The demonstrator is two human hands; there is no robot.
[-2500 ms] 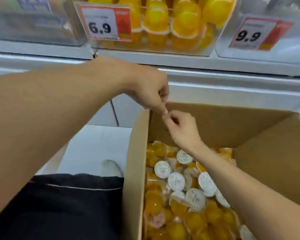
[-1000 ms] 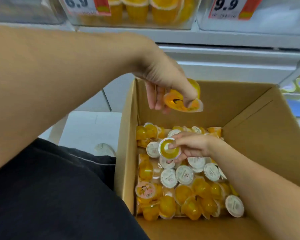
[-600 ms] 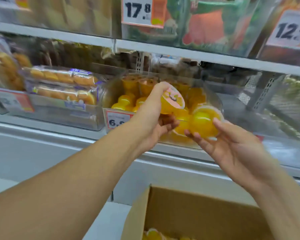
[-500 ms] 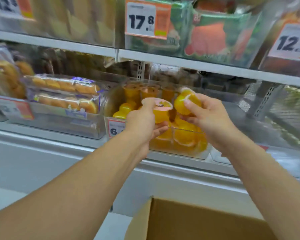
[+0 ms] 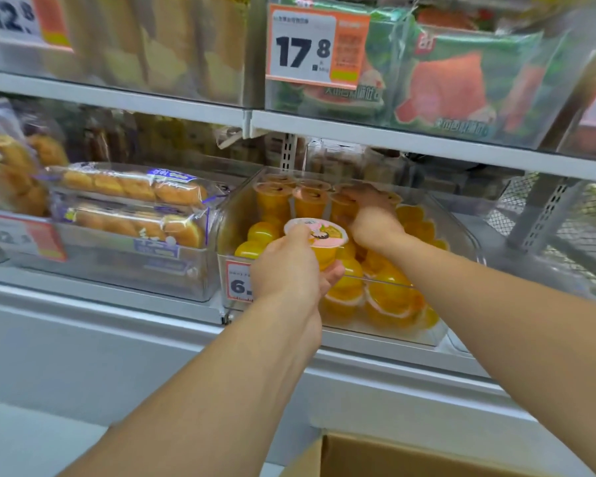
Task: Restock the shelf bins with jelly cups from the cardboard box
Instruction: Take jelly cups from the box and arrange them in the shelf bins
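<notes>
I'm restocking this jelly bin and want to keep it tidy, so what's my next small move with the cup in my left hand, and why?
Probably set the jelly cup that the left hand holds upright into the clear bin, beside the standing row at the back. The right hand is already placing there, and the cup hovers just at the bin's front.

Yellow jelly cup (image 5: 325, 250) with pink-and-white lid, clear bin (image 5: 461, 242), orange-and-white price tag (image 5: 319, 46), brown cardboard box (image 5: 410, 457)

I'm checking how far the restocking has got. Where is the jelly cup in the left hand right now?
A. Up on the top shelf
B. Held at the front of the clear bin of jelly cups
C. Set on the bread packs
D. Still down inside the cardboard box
B: the left hand grips the jelly cup upright at the front of the clear bin, pink lid up.
</notes>
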